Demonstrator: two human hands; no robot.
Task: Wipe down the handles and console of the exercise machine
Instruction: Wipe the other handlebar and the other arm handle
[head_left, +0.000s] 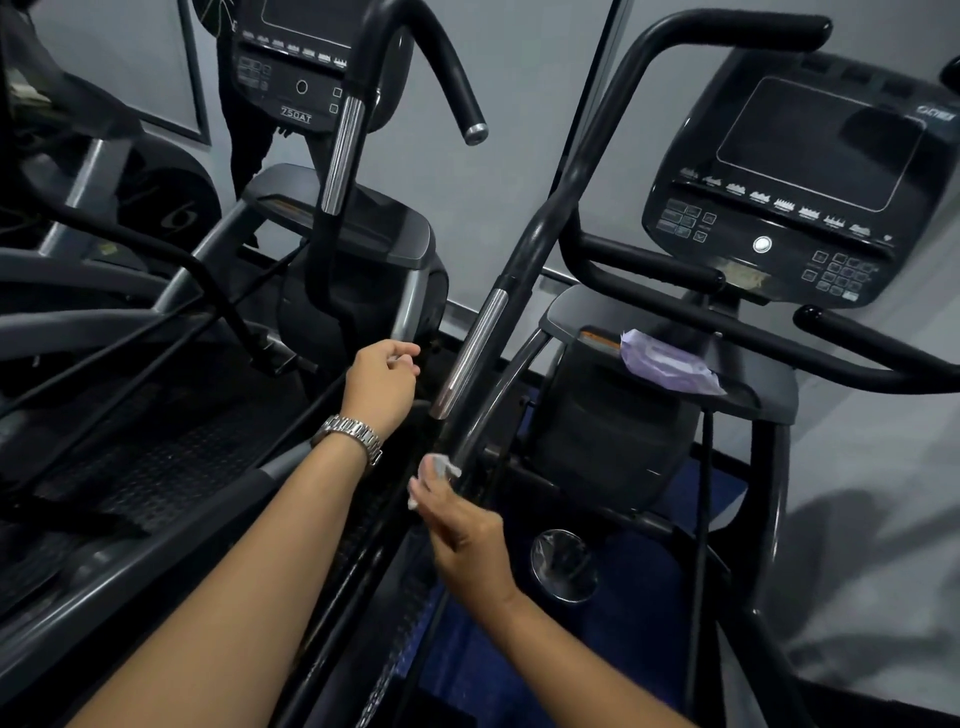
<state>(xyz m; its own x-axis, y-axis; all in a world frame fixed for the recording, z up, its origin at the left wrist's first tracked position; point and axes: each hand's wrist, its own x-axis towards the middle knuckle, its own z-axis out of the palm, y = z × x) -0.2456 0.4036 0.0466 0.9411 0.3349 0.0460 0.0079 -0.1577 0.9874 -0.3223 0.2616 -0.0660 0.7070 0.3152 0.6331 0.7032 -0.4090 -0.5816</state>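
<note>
Head view, nearest first: my right grip is clamped on a crumpled white wipe, pressing it against the lower stretch of the machine's long swing handle, just under its chrome sleeve. I judge the wipe to be light, limp and probably damp. It will bunch up unless I keep it spread under the fingertips, so it is best held wrapped partway around the tube. The handle itself looks like a rigid tube that pivots, so I'd expect it to swing away under a hard push. The chrome part looks slick and the black coating grippier.

Just right of that hand is a round cup holder. Something clear and crinkled seems to line it, but I cannot tell what.

Further out, my left grip, with a metal watch at the wrist, hovers beside the chrome sleeve without touching it. Its fingers are loosely curled, and I cannot tell whether they pinch anything.

Beyond that, a lilac pack of wipes lies on the grey shroud. It looks soft and is puffed open at the top, but its contents are not visible.

Farthest away is the console, with a dark, glossy screen and small keys. It wants light pressure.
</note>
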